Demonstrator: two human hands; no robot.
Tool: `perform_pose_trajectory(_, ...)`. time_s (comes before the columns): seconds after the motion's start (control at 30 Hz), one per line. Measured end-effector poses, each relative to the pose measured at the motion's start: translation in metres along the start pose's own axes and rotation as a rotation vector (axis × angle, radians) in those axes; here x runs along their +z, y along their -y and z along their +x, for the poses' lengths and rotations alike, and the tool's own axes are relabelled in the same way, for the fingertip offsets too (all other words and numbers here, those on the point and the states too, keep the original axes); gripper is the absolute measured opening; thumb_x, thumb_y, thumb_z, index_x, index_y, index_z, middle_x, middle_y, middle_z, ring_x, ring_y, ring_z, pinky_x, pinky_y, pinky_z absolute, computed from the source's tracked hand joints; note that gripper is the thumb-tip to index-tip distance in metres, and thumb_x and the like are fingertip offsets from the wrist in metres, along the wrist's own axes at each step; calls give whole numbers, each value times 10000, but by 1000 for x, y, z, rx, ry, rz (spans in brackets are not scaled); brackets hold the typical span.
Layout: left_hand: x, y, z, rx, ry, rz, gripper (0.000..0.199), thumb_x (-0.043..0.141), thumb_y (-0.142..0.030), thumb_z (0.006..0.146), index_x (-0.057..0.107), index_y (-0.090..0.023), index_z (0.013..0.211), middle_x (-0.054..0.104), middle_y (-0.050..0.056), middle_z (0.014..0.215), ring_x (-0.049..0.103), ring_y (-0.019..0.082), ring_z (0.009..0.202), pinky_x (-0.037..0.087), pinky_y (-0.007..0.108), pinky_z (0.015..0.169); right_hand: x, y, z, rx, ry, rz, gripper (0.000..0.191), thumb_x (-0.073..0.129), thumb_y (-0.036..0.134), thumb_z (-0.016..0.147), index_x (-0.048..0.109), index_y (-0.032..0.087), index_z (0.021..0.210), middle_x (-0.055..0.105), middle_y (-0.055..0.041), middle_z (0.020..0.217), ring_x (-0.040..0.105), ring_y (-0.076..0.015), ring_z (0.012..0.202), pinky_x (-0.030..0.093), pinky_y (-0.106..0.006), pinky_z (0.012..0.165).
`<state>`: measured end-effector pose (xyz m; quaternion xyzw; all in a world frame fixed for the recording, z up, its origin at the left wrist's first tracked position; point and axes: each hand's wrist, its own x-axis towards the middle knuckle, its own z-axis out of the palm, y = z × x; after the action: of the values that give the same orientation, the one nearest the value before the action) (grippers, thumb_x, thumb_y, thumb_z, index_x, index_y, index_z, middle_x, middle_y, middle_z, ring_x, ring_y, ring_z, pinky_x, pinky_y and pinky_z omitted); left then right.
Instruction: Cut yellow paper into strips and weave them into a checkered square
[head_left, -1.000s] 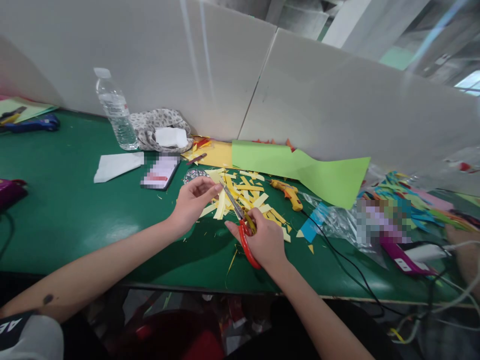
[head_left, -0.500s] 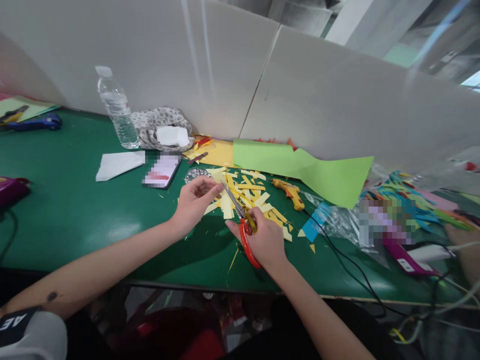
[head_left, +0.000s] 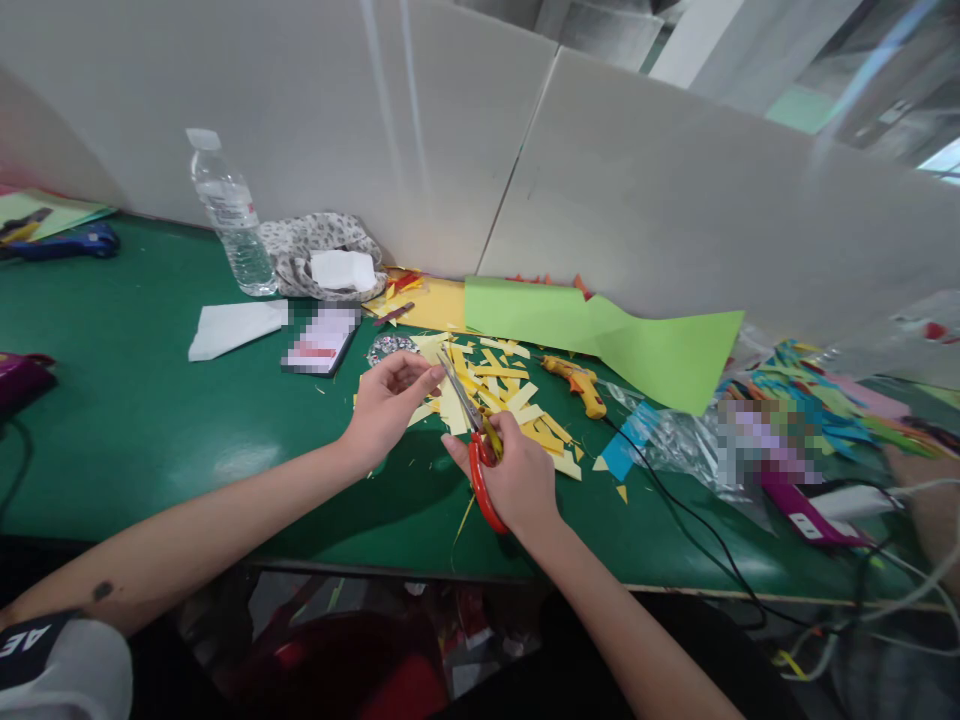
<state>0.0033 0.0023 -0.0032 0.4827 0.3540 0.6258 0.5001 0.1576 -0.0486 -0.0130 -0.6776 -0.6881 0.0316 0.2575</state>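
Observation:
My right hand is wrapped round the red-handled scissors, their blades pointing up and left. The blade tips come close to the thumb and fingertips of my left hand. That hand is closed in a pinch, but what it holds is too small to make out. Just beyond and under the blades lies a loose heap of yellow paper strips on the green table.
A yellow glue gun with a black cord lies right of the heap, below light-green sheets. A phone, a water bottle and a patterned cloth are at the left. Clear plastic lies right.
My right hand and the scissors have shifted slightly left, and the handles have swung left. My left hand has stayed almost in place, still pinched.

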Motion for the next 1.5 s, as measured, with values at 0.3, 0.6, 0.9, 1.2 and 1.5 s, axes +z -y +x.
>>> perform_pose_trajectory(0.3,0,-1,-1,-53,20,-36,147,687,-283,715,585,-178,705,604,-21,667,574,76,603,434,180,528,-1,1,0,-27,-28,29,410,532,616,701,451,220,770,508,55,488,471,-129,435,274,-222,476)
perform_pose_trajectory(0.6,0,-4,-2,-102,27,-47,162,690,-303,724,585,-182,702,580,-29,627,565,69,607,397,168,518,-1,-2,0,-9,-26,20,432,517,645,705,450,219,716,476,55,449,438,-128,416,247,-224,478)
perform_pose_trajectory(0.9,0,-5,-2,-132,148,-14,167,689,-303,714,582,-180,677,581,-26,606,559,83,567,411,199,513,-10,-5,5,-62,14,-75,349,489,556,728,480,211,784,513,24,498,514,-169,470,229,-225,473)
perform_pose_trajectory(1.2,0,-4,-1,-153,147,-34,181,710,-308,686,583,-180,680,589,-27,605,561,84,555,412,200,502,-8,-6,3,-58,-13,-35,280,498,496,718,464,218,729,494,32,479,481,-153,459,248,-225,481)
perform_pose_trajectory(1.5,4,-5,-6,-174,202,-6,168,713,-281,685,581,-179,668,581,-28,593,550,84,546,452,215,545,-9,-6,5,-16,-45,24,313,525,525,706,457,221,675,469,37,472,434,-139,450,248,-238,484)
